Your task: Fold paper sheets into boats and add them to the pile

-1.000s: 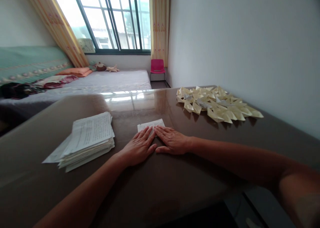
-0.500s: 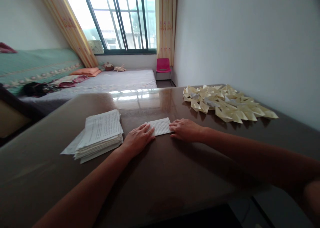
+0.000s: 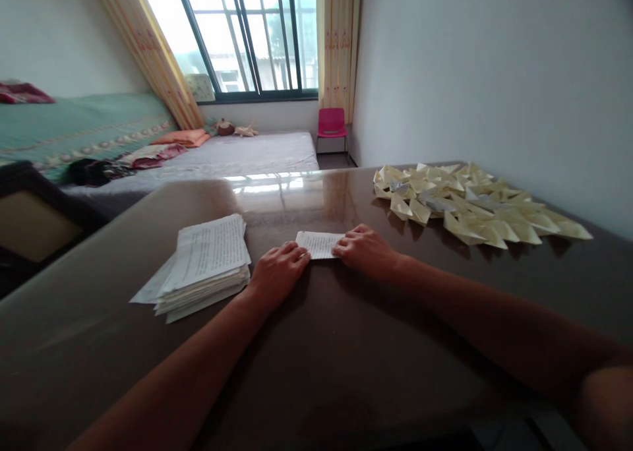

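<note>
A small folded sheet of printed paper [image 3: 320,245] lies near the middle of the brown table [image 3: 316,345]. My left hand [image 3: 279,271] grips its left near corner, fingers closed together. At its right edge, my right hand [image 3: 366,250] has its fingers curled onto the paper, with the thumb side hidden. To the left of my left hand is a thick stack of printed sheets [image 3: 210,253], slightly fanned at its lower left. Many folded paper pieces with pointed ends [image 3: 475,207] sit in a group beyond my right hand.
A white wall [image 3: 484,68] runs along the table's right side. Past the far edge are a bed [image 3: 267,149] and a pink chair [image 3: 331,122] below the window [image 3: 247,35]. A dark-framed chair back [image 3: 39,220] stands at the left.
The folded paper looks narrower from front to back and is turned slightly. My right hand's fingers have curled in more over its edge. The whole view has shifted a little.
</note>
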`<act>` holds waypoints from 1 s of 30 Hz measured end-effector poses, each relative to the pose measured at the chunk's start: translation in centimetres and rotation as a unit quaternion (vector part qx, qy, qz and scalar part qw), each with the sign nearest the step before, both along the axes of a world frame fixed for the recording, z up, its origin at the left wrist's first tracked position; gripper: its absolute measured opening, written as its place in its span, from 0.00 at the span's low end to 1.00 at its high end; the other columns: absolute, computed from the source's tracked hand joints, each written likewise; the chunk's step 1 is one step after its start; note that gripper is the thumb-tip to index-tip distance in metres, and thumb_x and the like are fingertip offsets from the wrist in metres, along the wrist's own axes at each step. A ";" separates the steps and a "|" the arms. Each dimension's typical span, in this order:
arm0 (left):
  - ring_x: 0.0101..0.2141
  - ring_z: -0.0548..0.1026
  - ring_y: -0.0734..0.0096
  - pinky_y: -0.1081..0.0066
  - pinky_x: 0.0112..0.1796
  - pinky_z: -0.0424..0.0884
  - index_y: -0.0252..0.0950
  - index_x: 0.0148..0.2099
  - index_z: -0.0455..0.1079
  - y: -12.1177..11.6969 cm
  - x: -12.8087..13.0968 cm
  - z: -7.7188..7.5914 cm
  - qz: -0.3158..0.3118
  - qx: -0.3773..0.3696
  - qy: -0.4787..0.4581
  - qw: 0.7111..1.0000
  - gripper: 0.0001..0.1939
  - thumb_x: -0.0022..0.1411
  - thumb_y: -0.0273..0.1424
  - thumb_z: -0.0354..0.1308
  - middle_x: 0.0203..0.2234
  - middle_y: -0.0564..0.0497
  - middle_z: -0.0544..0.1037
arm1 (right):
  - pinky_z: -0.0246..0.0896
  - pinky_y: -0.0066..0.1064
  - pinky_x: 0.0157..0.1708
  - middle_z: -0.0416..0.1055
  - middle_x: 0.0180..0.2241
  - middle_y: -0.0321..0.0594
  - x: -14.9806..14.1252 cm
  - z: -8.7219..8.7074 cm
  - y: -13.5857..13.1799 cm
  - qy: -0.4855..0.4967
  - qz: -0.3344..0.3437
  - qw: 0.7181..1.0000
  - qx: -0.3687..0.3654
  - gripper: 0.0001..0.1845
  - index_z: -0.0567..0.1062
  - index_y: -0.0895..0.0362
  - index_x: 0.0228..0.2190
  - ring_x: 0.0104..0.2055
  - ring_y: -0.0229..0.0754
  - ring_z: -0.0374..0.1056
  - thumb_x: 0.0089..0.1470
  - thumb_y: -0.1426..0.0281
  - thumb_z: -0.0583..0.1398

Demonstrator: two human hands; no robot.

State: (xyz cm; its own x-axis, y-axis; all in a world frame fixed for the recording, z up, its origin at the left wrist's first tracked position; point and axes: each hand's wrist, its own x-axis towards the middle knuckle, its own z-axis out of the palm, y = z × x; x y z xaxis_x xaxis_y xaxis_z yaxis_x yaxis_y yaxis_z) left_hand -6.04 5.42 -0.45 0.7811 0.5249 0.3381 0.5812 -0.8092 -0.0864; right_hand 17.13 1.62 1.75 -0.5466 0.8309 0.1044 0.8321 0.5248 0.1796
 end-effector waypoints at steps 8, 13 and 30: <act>0.41 0.70 0.65 0.66 0.43 0.71 0.39 0.51 0.70 -1.1 0.4 0.4 -0.079 -0.081 -0.039 0.993 0.16 0.67 0.28 0.45 0.42 0.46 0.75 | 0.48 0.42 0.46 0.73 0.34 0.45 -1.6 0.9 -2.2 0.014 0.063 0.997 0.036 0.10 0.74 0.58 0.36 0.37 0.44 0.67 0.61 0.72 0.52; 0.38 0.73 0.67 0.68 0.40 0.72 0.40 0.45 0.73 -1.5 0.5 0.5 -0.092 -0.098 -0.043 0.990 0.14 0.67 0.30 0.46 0.38 0.48 0.77 | 0.51 0.39 0.45 0.73 0.35 0.44 -1.9 1.6 -2.9 0.042 0.081 0.996 -0.025 0.10 0.73 0.56 0.41 0.40 0.45 0.66 0.59 0.70 0.55; 0.49 0.68 0.64 0.66 0.51 0.67 0.40 0.47 0.74 -1.0 -1.6 2.1 -0.052 -0.170 0.018 0.984 0.13 0.65 0.31 0.49 0.47 0.52 0.75 | 0.52 0.24 0.24 0.66 0.23 0.32 1.7 -3.0 3.6 0.490 -0.045 0.830 -0.261 0.17 0.71 0.59 0.29 0.25 0.33 0.59 0.52 0.57 0.60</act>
